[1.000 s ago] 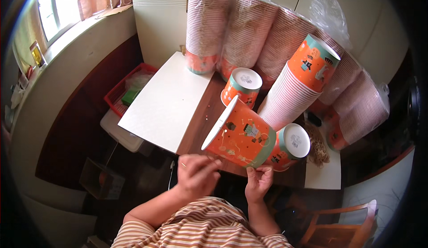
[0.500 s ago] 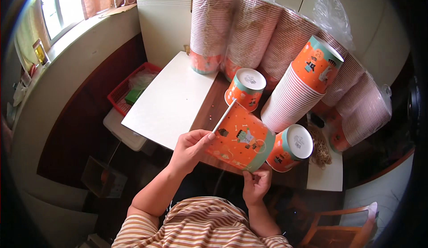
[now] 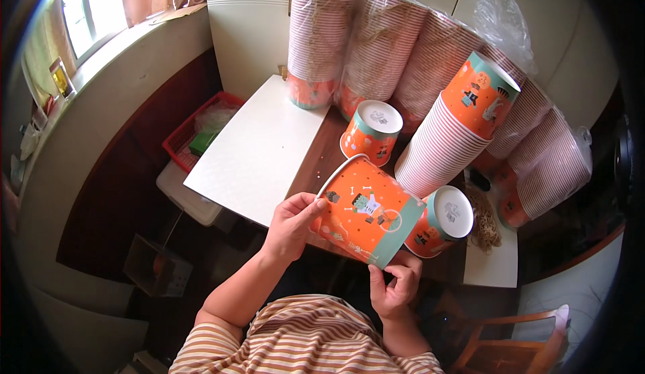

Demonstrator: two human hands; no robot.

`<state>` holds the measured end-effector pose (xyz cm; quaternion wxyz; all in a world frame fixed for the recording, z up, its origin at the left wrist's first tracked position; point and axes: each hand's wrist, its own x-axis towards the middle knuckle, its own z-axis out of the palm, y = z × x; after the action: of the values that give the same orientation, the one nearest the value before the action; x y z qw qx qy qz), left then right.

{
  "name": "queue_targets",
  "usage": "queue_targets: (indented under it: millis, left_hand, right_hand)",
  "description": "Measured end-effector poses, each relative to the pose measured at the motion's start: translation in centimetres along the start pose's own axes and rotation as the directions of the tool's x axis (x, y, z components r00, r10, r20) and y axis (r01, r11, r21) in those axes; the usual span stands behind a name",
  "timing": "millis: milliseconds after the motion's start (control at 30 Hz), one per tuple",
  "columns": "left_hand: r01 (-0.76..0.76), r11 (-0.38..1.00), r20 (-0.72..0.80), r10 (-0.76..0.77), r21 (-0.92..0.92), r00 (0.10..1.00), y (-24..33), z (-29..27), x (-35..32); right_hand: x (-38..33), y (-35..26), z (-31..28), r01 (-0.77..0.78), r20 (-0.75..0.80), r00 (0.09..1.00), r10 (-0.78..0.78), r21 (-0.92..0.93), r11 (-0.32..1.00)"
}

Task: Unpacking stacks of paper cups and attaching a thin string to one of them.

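In front of me I hold an orange paper bucket [image 3: 363, 216] with a teal band at its base and cartoon figures on its side. It lies tilted, its pale rim toward the upper left. My left hand [image 3: 293, 225] pinches the rim side, thumb on the outer wall. The fingers of my right hand [image 3: 395, 285] grip the teal base edge, partly hidden behind it. Just beyond stands an upside-down paper bucket [image 3: 371, 132] with a white bottom. Another upside-down bucket [image 3: 443, 221] sits close to the right of the held one.
A leaning stack of nested buckets [image 3: 457, 125] rises on the right of the table [image 3: 259, 149]. Several tall plastic-wrapped stacks [image 3: 319, 38] line the back. Rubber bands [image 3: 484, 223] lie at the right edge. A red basket [image 3: 185, 132] is at left, a wooden chair [image 3: 510, 340] lower right.
The held bucket has turned a little, so its rim now shows as a curve rather than a straight edge. My right hand has shifted slightly right and down with the base.
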<state>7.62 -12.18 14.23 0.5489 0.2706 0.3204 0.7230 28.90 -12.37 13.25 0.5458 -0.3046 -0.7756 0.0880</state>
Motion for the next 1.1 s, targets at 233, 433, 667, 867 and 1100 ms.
queue_targets:
  millis: [233, 433, 667, 867, 1100]
  left_hand:
    - [0.03, 0.995, -0.002, -0.03, -0.093, 1.0, -1.6, -0.8, -0.4]
    - [-0.033, 0.995, 0.09, 0.024, 0.09, 0.996, -2.7, -2.2, -1.7]
    - [0.084, 0.963, -0.002, -0.086, 0.257, 0.996, -4.2, -4.0, -2.3]
    - [0.038, 0.895, -0.048, -0.019, 0.444, 0.999, -5.4, -6.2, -2.7]
    - [-0.203, 0.713, -0.075, 0.338, 0.671, 0.938, -1.8, -7.7, -0.4]
  right_hand:
    - [1.5, 0.6, -0.8, -0.075, 0.073, 0.994, 0.076, -0.011, 0.997]
    - [5.5, 3.0, -0.8, -0.006, 0.185, 0.983, 0.01, -0.022, 1.0]
    - [13.7, 4.2, 0.6, 0.279, 0.317, 0.92, -0.229, -0.12, 0.953]
    - [14.5, 7.9, 8.8, 0.521, 0.46, 0.776, -0.433, -0.078, 0.85]
    - [12.3, 9.4, 14.5, 0.469, 0.469, 0.763, -0.445, 0.073, 0.88]
